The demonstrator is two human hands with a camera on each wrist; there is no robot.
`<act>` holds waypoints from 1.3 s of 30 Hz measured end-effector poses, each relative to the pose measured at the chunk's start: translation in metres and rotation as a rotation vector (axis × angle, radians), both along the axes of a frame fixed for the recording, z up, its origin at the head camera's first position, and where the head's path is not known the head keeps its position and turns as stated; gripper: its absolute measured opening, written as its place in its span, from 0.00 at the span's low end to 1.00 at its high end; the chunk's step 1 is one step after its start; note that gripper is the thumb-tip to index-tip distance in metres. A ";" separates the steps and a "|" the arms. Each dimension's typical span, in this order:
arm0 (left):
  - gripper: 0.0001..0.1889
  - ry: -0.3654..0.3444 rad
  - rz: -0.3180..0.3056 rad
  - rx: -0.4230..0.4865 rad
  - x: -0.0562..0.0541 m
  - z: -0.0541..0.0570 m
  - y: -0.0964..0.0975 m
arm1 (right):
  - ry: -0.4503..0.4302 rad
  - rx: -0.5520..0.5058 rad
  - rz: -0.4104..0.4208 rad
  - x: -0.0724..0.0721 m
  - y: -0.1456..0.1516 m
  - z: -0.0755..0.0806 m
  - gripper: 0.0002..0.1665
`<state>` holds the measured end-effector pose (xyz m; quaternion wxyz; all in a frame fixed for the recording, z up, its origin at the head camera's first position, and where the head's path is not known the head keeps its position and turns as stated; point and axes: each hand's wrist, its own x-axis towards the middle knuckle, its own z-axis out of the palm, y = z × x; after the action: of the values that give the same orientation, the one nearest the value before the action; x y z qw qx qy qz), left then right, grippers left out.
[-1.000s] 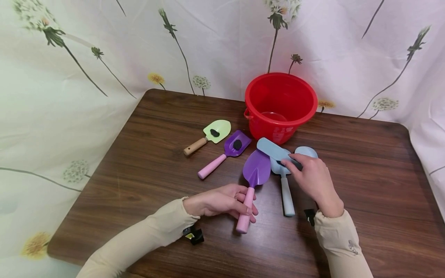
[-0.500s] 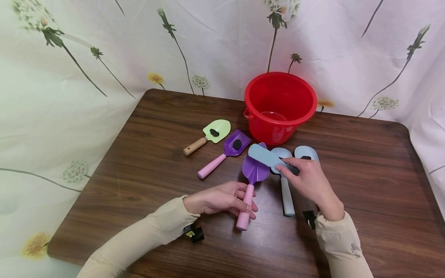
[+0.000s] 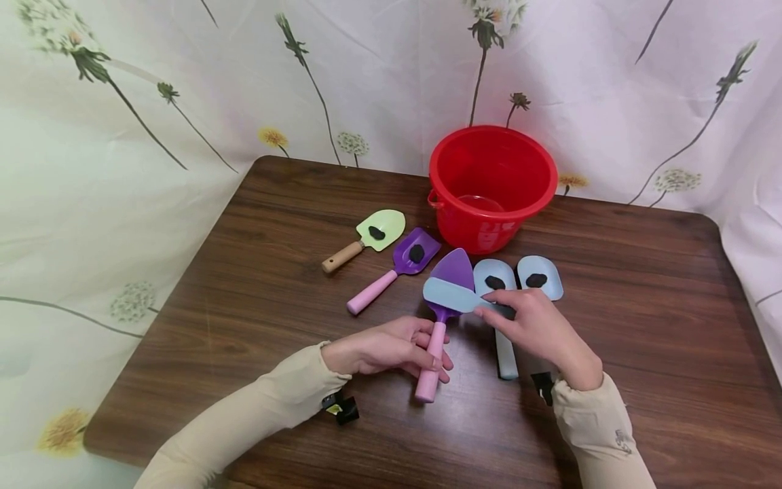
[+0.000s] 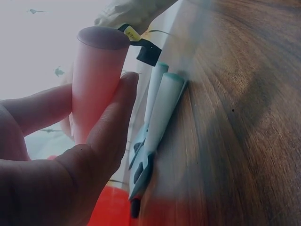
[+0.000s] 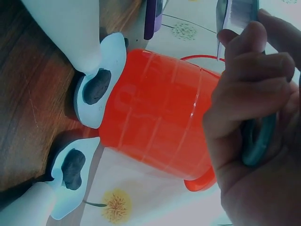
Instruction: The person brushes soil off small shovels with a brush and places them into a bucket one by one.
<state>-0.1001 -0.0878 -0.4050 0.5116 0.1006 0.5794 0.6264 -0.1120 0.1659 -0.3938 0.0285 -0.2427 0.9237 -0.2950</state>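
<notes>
In the head view my left hand (image 3: pixel 391 348) grips the pink handle of a purple trowel (image 3: pixel 456 266), held up over the table. Fingers and thumb close round that handle (image 4: pixel 99 84) in the left wrist view. My right hand (image 3: pixel 544 333) holds a light blue brush (image 3: pixel 451 295) by its narrow handle, its head lying across the lower part of the trowel's blade. Pale bristles (image 5: pixel 241 14) show in the right wrist view, with a looped teal handle end (image 5: pixel 258 141) under the curled fingers. Whether the bristles touch the blade cannot be told.
Two light blue trowels (image 3: pixel 504 343) (image 3: pixel 540 266) lie right of the hands. A purple scoop (image 3: pixel 421 243) and a green trowel (image 3: pixel 385 224) lie left. Each bears a dark lump. A red bucket (image 3: pixel 489 231) stands behind them on the wooden table (image 3: pixel 244 305).
The brush has moved left and down, from over the middle blue trowel onto the purple trowel's blade. Lumps on both blue trowels have come into view. The left hand has barely shifted.
</notes>
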 end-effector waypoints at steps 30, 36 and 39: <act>0.23 -0.035 -0.008 0.021 0.006 -0.005 -0.004 | 0.253 0.045 -0.277 -0.015 0.010 -0.008 0.15; 0.24 -0.039 -0.007 0.016 0.007 -0.005 -0.005 | 0.283 0.034 -0.284 -0.015 0.013 -0.008 0.15; 0.24 -0.041 -0.008 0.000 0.006 -0.005 -0.005 | 0.289 0.024 -0.286 -0.014 0.014 -0.007 0.14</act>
<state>-0.0937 -0.0925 -0.4097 0.5258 0.0899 0.5683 0.6264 -0.1264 0.1798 -0.4013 -0.1435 -0.1486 0.9467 -0.2473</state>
